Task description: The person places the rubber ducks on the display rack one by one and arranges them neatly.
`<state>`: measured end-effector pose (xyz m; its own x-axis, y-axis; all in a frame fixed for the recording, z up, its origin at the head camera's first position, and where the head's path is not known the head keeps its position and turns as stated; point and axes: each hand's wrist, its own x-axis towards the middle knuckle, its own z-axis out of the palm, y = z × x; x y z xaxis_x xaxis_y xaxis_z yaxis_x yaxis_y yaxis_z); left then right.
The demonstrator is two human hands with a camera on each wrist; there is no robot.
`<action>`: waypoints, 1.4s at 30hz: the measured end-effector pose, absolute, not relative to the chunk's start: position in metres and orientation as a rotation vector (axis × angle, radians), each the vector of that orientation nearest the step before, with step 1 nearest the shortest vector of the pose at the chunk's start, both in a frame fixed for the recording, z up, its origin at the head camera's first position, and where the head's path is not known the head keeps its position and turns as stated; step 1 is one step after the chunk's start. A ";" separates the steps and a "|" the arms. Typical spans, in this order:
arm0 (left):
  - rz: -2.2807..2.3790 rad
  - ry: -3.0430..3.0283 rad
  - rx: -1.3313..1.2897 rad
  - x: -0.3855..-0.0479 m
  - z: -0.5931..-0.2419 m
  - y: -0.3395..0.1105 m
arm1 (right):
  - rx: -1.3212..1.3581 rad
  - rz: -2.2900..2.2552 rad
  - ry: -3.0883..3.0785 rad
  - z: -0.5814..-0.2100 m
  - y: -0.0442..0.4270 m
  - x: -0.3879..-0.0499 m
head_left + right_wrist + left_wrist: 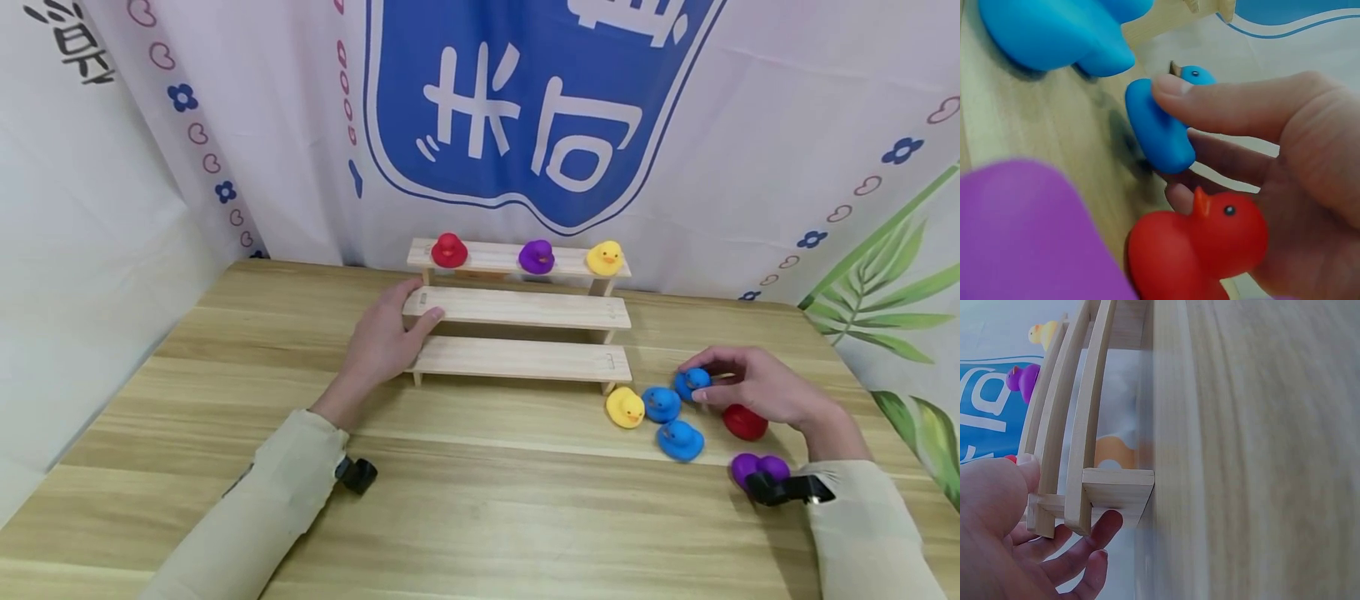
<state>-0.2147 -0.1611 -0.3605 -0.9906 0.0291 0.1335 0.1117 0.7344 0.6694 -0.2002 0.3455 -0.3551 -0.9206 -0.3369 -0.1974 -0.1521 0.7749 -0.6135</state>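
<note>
Wood-grained table [465, 508] is supporting a stepped shelf [517, 308], the left hand [386, 333] gripping its left end. So far a red duck [448, 250], a purple duck [536, 257] and a yellow duck [605, 258] are occupying the top tier; rightward, other ducks [680, 440] are sitting unshelved, and the right hand [768, 392] is pinching a blue duck [688, 384]. Left wrist view is revealing fingertips [1110, 526] that the head view is hiding.

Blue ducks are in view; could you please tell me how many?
3. The right hand pinches one blue duck; a second blue duck sits beside the yellow duck on the table; a third blue duck sits lowest in the head view. The hand may hide others.
</note>
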 end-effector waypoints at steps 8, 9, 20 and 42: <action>-1.098 -2.822 -0.118 -0.214 -0.361 -0.161 | -0.375 -0.925 2.735 -0.347 0.341 -0.199; -1.098 -2.822 -0.118 -0.214 -0.361 -0.161 | -0.381 -0.928 2.742 -0.345 0.340 -0.199; -1.103 -2.837 -0.101 -0.215 -0.360 -0.162 | -0.424 -0.936 2.747 -0.333 0.321 -0.196; -1.101 -2.852 -0.067 -0.214 -0.361 -0.161 | -0.342 -1.169 2.814 -0.321 0.275 -0.190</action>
<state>-0.2142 -0.1614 -0.3606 -0.9955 0.0108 0.0939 0.0710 0.7401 0.6688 -0.1905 0.2753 -0.3215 -0.9723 -0.2332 0.0158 -0.1756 0.6847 -0.7074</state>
